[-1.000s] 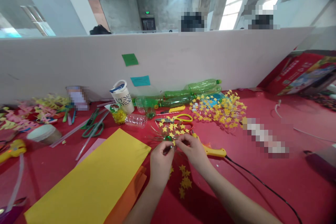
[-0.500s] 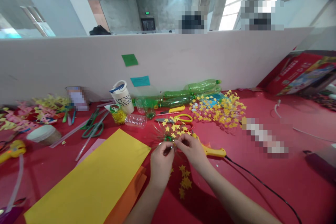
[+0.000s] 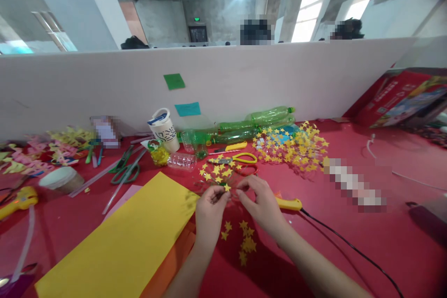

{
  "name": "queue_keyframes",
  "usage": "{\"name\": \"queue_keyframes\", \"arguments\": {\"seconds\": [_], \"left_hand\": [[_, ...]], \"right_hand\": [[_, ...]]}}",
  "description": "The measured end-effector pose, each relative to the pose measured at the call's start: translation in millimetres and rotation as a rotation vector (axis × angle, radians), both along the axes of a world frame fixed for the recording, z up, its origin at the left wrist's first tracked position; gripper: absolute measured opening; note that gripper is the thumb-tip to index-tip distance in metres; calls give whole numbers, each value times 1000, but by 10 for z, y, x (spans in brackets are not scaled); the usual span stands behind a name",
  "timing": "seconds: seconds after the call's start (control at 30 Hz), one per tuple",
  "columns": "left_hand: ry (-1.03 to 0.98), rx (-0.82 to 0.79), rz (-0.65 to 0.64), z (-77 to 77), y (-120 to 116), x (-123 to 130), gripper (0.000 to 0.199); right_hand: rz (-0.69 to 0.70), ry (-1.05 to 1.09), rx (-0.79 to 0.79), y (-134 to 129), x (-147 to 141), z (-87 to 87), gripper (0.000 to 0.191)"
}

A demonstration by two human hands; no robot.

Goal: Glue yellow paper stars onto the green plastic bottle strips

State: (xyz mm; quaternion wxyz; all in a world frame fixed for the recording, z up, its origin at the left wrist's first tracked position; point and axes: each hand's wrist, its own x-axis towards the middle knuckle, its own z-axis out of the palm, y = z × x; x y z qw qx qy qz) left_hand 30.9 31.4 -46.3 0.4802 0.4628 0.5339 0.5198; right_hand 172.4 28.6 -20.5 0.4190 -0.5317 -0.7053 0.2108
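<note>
My left hand (image 3: 210, 212) is closed in a pinch on a spray of clear strips with yellow paper stars (image 3: 218, 171), which has a bit of green at its base. One yellow star (image 3: 226, 187) shows right at the left fingertips. Just to the right, my right hand (image 3: 260, 202) is held with thumb and forefinger a little apart, and I see nothing between them. Several loose yellow stars (image 3: 247, 243) lie on the red table below the hands. Behind the right hand, a yellow glue gun (image 3: 289, 204) is partly covered.
Yellow paper sheets (image 3: 118, 237) lie at left over orange ones. Scissors (image 3: 244, 158), a yellow cutter (image 3: 235, 147), green bottles (image 3: 240, 132) and a white cup (image 3: 165, 131) stand or lie behind. A larger star bunch (image 3: 300, 146) is at right, with a black cord (image 3: 345, 240) nearer.
The star spray has shifted left and tilted with my left hand. My right fingers have come away from it and spread slightly. A star now shows at the left fingertips.
</note>
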Motion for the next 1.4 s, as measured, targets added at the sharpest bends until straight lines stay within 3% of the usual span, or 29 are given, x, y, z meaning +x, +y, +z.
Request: {"name": "queue_keyframes", "arguments": {"seconds": [0.17, 0.37, 0.53, 0.6, 0.67, 0.8, 1.07, 1.27, 1.4], "left_hand": [[-121, -20, 1, 52, 25, -41, 22], [-63, 0, -23, 79, 25, -62, 24], [60, 7, -37, 89, 0, -118, 27], [137, -7, -33, 115, -13, -150, 28], [223, -11, -33, 156, -22, -179, 29], [404, 28, -10, 263, -31, -222, 27], [741, 141, 31, 497, -110, -340, 20], [750, 142, 33, 514, -100, -478, 21], [692, 132, 33, 448, -101, -536, 20]], "right_hand": [[62, -283, 137, -33, 41, 34, 19], [68, -469, 149, -2, 65, -7, 12], [160, -477, 164, -65, 44, 50, 21], [174, -494, 190, -67, 20, 23, 16], [168, -515, 217, -51, -1, -29, 9], [146, -527, 250, -14, -9, -98, 14], [89, -547, 220, 30, 105, -29, 7], [50, -525, 202, 95, 188, -45, 9], [35, -460, 175, 71, 220, -21, 23]]}}
